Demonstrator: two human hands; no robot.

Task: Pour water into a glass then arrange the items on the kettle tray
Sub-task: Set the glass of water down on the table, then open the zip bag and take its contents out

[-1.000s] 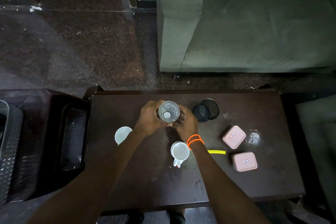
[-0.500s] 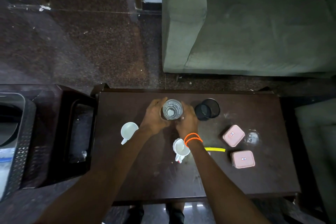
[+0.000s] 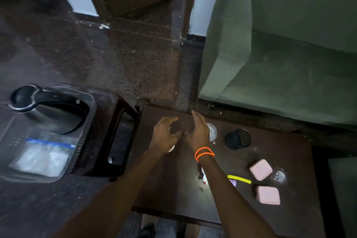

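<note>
The glass, gripped by both hands half a second earlier, is now let go near the table's far edge. The left hand and right hand are spread empty. The kettle is seen on its tray beyond the table's left edge; pouring is judged outstanding. A black cup and pink boxes are noted rightward, obstructing nothing.

single head view, worn high, looking steeply down and forward over the near edge of the dark table; wide-angle, edges bowed. both forearms enter from the bottom. kettle tray at frame left, green sofa upper right, floor beyond
</note>
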